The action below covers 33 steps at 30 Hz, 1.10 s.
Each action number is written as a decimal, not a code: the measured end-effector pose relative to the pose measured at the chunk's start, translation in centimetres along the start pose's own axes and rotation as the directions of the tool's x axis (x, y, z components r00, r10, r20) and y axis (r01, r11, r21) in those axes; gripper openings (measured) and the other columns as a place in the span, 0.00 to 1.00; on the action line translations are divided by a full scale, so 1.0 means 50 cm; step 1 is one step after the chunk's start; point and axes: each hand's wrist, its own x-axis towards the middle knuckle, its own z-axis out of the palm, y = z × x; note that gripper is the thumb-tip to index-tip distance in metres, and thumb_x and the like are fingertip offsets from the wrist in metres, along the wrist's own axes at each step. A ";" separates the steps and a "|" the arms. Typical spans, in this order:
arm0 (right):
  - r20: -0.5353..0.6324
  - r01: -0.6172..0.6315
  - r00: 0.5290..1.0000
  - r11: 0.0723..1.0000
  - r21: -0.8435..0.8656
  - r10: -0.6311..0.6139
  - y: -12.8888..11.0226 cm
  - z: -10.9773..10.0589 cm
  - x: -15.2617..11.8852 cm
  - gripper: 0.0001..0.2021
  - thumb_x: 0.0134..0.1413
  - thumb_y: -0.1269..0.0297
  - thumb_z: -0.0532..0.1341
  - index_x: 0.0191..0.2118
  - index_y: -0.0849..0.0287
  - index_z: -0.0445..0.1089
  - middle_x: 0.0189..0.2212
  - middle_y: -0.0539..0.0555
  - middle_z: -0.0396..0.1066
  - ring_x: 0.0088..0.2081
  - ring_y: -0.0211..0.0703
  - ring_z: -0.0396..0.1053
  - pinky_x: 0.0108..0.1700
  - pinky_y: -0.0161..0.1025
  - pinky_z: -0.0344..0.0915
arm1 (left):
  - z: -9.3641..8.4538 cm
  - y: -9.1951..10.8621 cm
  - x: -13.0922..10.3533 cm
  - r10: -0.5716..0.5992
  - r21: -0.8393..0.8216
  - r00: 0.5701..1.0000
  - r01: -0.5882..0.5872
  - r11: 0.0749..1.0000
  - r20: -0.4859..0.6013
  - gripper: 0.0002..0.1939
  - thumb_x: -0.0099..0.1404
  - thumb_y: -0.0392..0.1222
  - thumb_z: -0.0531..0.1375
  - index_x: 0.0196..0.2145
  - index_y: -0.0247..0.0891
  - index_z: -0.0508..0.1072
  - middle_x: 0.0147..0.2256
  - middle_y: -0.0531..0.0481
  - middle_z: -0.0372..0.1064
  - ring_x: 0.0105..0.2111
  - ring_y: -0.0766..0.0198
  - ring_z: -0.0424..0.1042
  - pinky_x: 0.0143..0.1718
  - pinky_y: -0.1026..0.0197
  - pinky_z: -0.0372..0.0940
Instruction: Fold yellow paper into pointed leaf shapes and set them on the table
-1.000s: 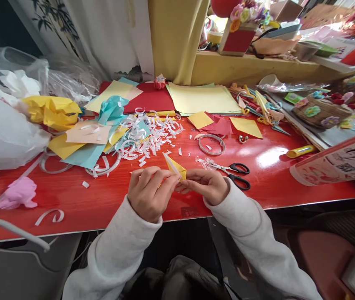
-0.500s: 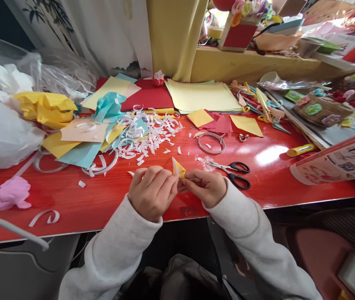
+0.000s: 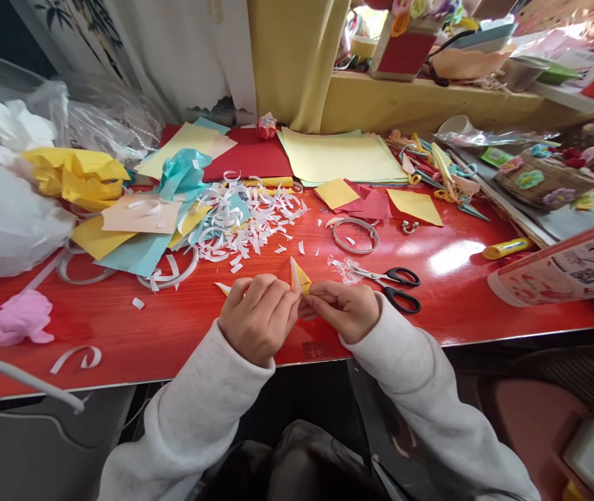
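A small folded piece of yellow paper (image 3: 301,277) with a pale strip along its left edge stands up between my two hands, its tip pointing away from me. My left hand (image 3: 260,316) is closed on its left side, fingers curled. From the right, my right hand (image 3: 346,308) pinches its lower corner. The fingertips partly hide the lower part of the paper. Another pale and yellow paper tip (image 3: 222,287) shows beside my left knuckles. Scissors (image 3: 393,284) with black handles lie just beyond my right hand, near a patch of white scraps (image 3: 345,270).
A heap of white paper strips (image 3: 244,223) lies beyond my hands on the red table (image 3: 448,299). Tape rolls (image 3: 356,235), yellow squares (image 3: 416,207) and stacked sheets (image 3: 343,156) sit farther back. A large cup (image 3: 563,268) leans at the right; a white plastic bag (image 3: 9,216) stands left.
The view has shifted very slightly. Both hands keep hold of the folded yellow paper in nearly the same place, and nothing else has visibly moved.
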 end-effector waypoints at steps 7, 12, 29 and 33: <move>0.000 0.032 0.999 0.998 -0.056 -0.032 0.002 -0.001 -0.002 0.07 0.45 0.63 0.57 0.28 0.62 0.65 0.25 0.53 0.72 0.29 0.40 0.72 0.34 0.38 0.70 | 0.006 0.004 0.001 -0.029 -0.013 0.999 0.029 0.999 -0.014 0.02 0.52 0.35 0.56 0.25 0.34 0.68 0.24 0.50 0.68 0.30 0.62 0.64 0.30 0.60 0.55; 0.034 0.022 0.999 1.000 0.021 -0.022 -0.001 0.000 -0.003 0.08 0.45 0.62 0.57 0.29 0.62 0.65 0.25 0.53 0.72 0.29 0.40 0.72 0.35 0.39 0.70 | 0.003 0.001 0.000 -0.104 -0.112 0.994 0.105 0.988 0.017 0.02 0.51 0.35 0.57 0.25 0.35 0.69 0.25 0.51 0.69 0.30 0.63 0.63 0.30 0.59 0.55; 0.131 -0.258 0.964 0.937 0.236 0.233 -0.012 -0.020 0.002 0.15 0.40 0.61 0.61 0.35 0.65 0.64 0.21 0.54 0.71 0.25 0.41 0.71 0.28 0.37 0.69 | -0.007 -0.100 -0.035 -0.704 -0.362 0.705 0.637 0.681 -0.082 0.05 0.53 0.41 0.56 0.24 0.37 0.69 0.25 0.51 0.65 0.27 0.66 0.61 0.25 0.63 0.57; 0.165 -0.294 0.950 0.936 0.193 0.265 -0.014 -0.031 -0.023 0.28 0.42 0.61 0.60 0.51 0.63 0.54 0.22 0.52 0.71 0.25 0.41 0.71 0.27 0.35 0.69 | -0.031 -0.202 -0.102 -0.693 -0.033 0.651 0.721 0.692 -0.308 0.08 0.52 0.42 0.57 0.27 0.35 0.72 0.25 0.49 0.66 0.26 0.64 0.62 0.27 0.60 0.60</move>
